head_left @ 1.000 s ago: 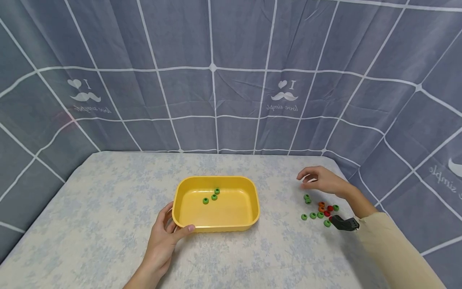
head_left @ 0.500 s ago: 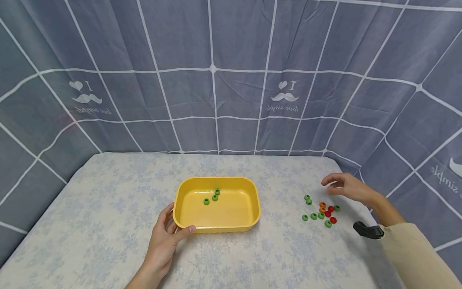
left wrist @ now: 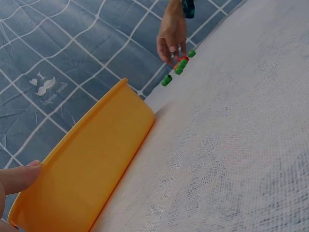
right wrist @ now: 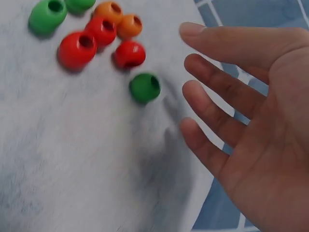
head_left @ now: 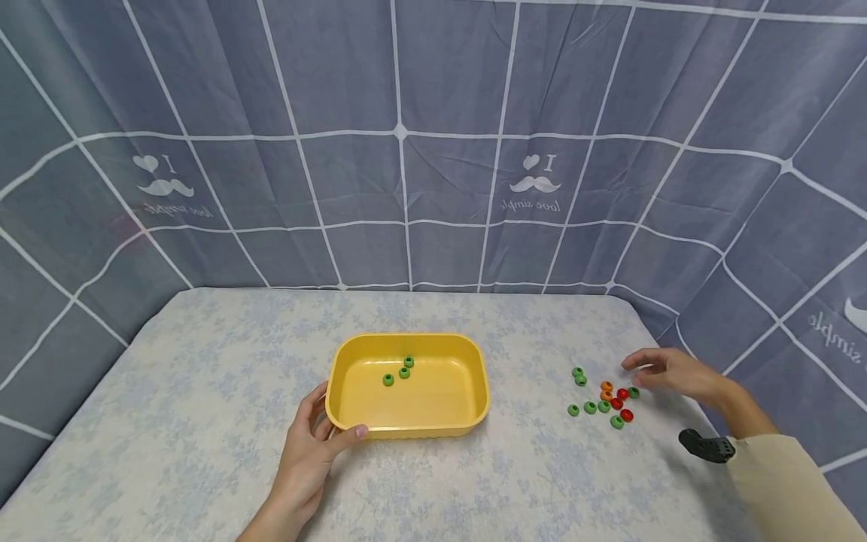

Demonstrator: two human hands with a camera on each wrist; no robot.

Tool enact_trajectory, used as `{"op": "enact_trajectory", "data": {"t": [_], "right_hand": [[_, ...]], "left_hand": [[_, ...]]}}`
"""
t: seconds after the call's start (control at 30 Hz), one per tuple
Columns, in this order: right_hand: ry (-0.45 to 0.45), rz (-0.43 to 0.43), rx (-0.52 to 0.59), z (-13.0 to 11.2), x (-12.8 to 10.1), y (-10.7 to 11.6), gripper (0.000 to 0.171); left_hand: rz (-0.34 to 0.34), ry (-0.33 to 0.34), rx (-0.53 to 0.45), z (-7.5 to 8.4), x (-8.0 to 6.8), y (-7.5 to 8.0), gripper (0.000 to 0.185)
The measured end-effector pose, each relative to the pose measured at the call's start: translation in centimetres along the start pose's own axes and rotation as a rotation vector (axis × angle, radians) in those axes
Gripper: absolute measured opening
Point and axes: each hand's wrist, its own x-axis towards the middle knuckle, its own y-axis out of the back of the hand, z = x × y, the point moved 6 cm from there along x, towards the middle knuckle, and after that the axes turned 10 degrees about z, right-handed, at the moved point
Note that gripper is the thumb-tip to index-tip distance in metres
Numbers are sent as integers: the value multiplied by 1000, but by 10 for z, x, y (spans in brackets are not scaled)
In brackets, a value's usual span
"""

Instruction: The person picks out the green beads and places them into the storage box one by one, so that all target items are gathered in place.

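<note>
A yellow plastic tray (head_left: 433, 391) stands on the table, and several green beads (head_left: 404, 373) lie inside it. At its front left corner my left hand (head_left: 305, 459) grips the tray, thumb (left wrist: 21, 178) on the front wall and fingers at the left side. My right hand (head_left: 680, 374) hovers at the right end of a loose group of beads, fingers slightly bent and holding nothing. Nearest to its fingertips is a green bead (right wrist: 145, 88). Beside that bead are red beads (right wrist: 77, 50), orange beads (right wrist: 130, 25) and more green ones (head_left: 590, 407), all with holes.
A pale floral cloth (head_left: 223, 391) covers the table. Behind and to the right hangs a blue-grey curtain (head_left: 447, 181) with white grid lines, close to the table's edges. A black strap piece (head_left: 707, 446) sits by the right sleeve (head_left: 786, 482).
My right hand has moved right across the far side of the bead group, then lower, close to the rightmost green bead. The left hand and the tray have stayed in place.
</note>
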Motion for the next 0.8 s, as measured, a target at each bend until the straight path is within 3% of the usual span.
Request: {"op": "enact_trajectory", "data": {"t": [0.17,0.3,0.8], "right_hand": [[-45,-41,41,23,-9,-7,43],[-109,-7,15,36,-10,-11,47],[-78,58,-4,37,-7,-16,28]], "left_hand": [[-3,-8,3,-1,0,0,101],[-3,-11,7,-1,0,0,103],[-1,1,9,0,-2,2,103]]}}
